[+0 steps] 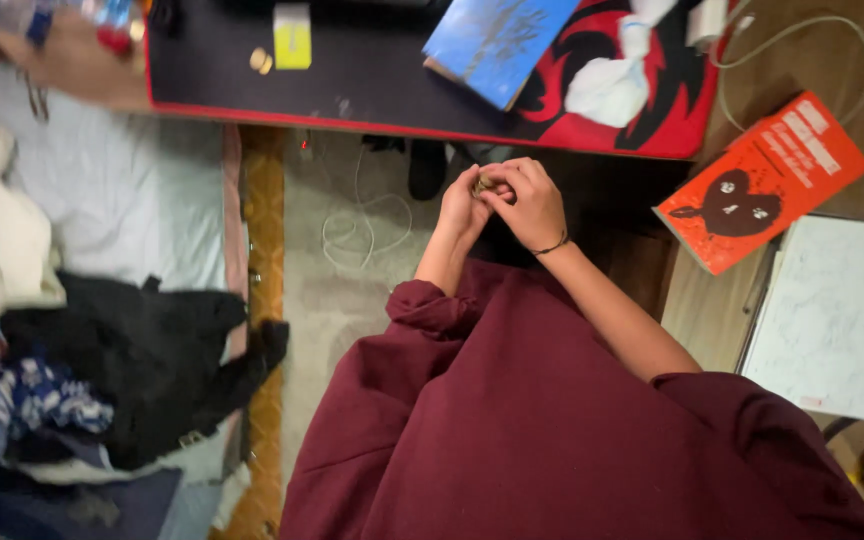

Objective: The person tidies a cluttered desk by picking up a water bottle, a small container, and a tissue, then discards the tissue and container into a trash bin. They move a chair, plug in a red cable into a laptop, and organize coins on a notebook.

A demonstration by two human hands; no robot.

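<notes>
Both forearms reach forward out of pushed-up maroon sleeves (512,420) and meet below the edge of the black desk mat (372,70), the left hand (464,205) cupped against the right hand (530,205), which wears a thin dark band at the wrist. The fingers of both hands are curled tight together around a small brownish object (484,184) pinched between them above the floor. Too little of it shows to tell its shape or which way its length runs; it looks dull and possibly metallic.
</notes>
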